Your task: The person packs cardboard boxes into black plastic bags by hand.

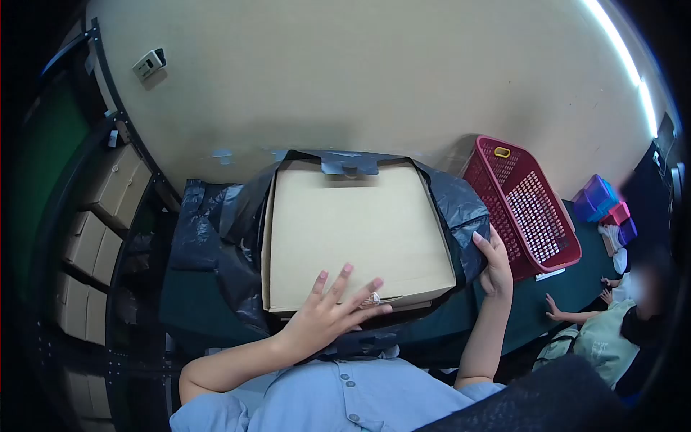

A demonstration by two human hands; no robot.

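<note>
A tan cardboard box point(356, 237) lies inside a black plastic bag point(461, 205), whose mouth is spread around the box so that its top shows. My left hand point(327, 313) rests at the box's near edge, fingers stretched out and apart, with a ring on one finger. On the right side, my right hand point(495, 265) pinches the bag's edge between thumb and fingers. The far rim of the bag stands up behind the box.
A dark red perforated basket point(522, 205) stands right of the bag on the green-covered table point(209, 299). Shelves with cardboard boxes point(108, 191) are at left. Colourful containers point(597, 198) sit at far right, near another person point(608, 335).
</note>
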